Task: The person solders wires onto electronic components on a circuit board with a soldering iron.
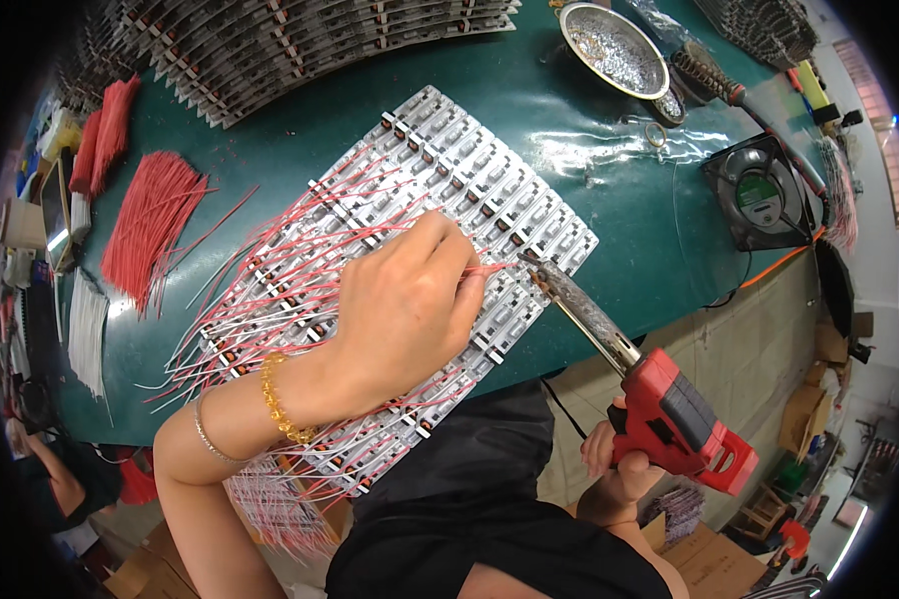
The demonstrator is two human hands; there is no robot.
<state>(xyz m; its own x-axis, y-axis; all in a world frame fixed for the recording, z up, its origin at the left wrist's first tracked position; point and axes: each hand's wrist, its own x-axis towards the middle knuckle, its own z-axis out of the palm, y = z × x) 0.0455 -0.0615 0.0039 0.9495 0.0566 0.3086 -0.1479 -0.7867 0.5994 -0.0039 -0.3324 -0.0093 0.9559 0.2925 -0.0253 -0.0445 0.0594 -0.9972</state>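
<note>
A grey-white panel of circuit boards [529, 200] lies slantwise on the green table, with many red and white wires [270, 270] fanning off its left side. My left hand [405, 304] is over the middle of the panel, closed in a pinch on a red wire [491, 269] that points right. My right hand [619, 464] is wrapped round the grip of a red and black soldering gun [679, 419]. The gun's tip is at the end of the red wire, over the panel; whether they touch I cannot tell.
Stacked panels [320, 50] stand at the back. Bundles of red wires [155, 225] and white wires [88, 329] lie at left. At the back right are a metal bowl [614, 50] with silvery bits, a brush [704, 70] and a black fan [759, 192]. The table's front edge runs below the panel.
</note>
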